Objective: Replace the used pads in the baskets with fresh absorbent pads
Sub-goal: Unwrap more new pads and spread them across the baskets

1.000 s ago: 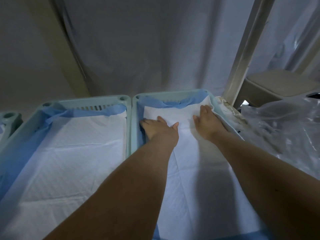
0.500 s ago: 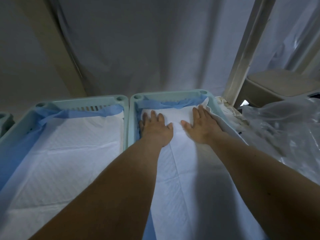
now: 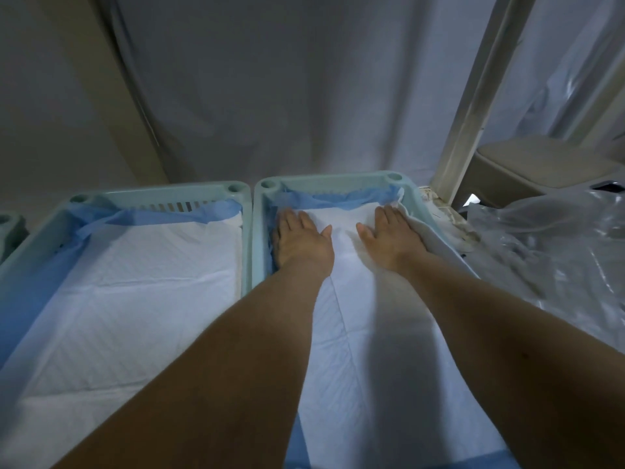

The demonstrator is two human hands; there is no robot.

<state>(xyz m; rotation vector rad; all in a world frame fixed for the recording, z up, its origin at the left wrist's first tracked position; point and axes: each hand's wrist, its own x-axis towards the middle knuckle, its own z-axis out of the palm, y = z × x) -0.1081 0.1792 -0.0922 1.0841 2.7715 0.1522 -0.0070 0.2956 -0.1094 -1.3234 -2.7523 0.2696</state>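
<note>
In the right basket (image 3: 411, 198), a white pad (image 3: 351, 326) lies flat, and the left hand (image 3: 299, 238) and right hand (image 3: 392, 236) press on its far end with straight fingers, holding nothing. The left basket (image 3: 245, 231) beside it has a pad (image 3: 135, 299) too. No writing can be read.

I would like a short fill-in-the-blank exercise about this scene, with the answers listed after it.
1. Both hands press flat on the white pad inside the ____ basket.
2. The left hand lies near the basket's ____ wall.
3. Beside the right hand, the pad's edge climbs the basket's ____ wall.
4. The pad's border is ____ in colour.

Answers: right; left; right; blue
</note>
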